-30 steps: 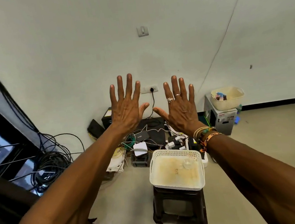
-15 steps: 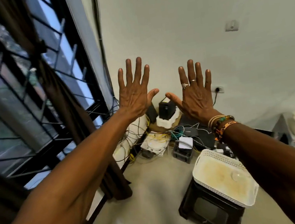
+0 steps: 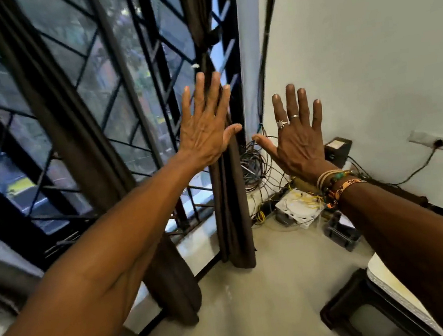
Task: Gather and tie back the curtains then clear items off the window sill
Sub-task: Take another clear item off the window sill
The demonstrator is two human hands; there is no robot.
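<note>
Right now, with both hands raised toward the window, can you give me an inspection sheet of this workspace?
Surface: window sill, partly hidden; nothing seen on the visible strip.
Job's things: near curtain hangs in a loose column; far curtain cinched high up.
Clutter: white cable box, black stool, white basket.
Hands: left hand and right hand open, fingers spread, holding nothing.
Cables: coiled cables in the corner; plug in wall socket.
Surroundings: black window grille, white wall.
</note>
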